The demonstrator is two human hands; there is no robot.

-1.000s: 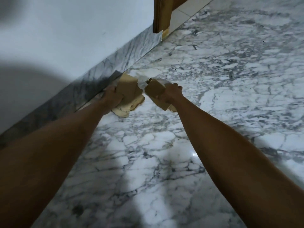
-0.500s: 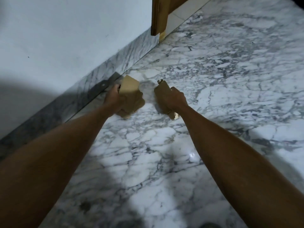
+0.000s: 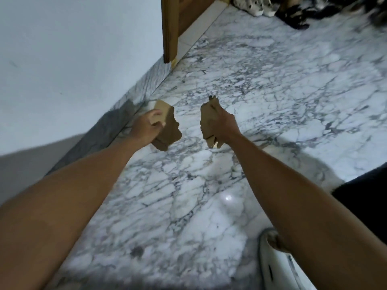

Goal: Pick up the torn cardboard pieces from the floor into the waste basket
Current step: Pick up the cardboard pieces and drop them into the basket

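Now both arms reach out over the marble floor (image 3: 261,84), each hand carrying torn cardboard lifted clear of it. The left hand (image 3: 146,128) curls its fingers round a brown piece (image 3: 169,128), near the wall's marble skirting (image 3: 117,124). The right hand (image 3: 225,126) grips a crumpled bunch of pieces (image 3: 207,118), well apart from the left one. A white waste basket (image 3: 278,266) shows its rim at the bottom right, under the right forearm. Shoes (image 3: 257,5) lie at the floor's far edge.
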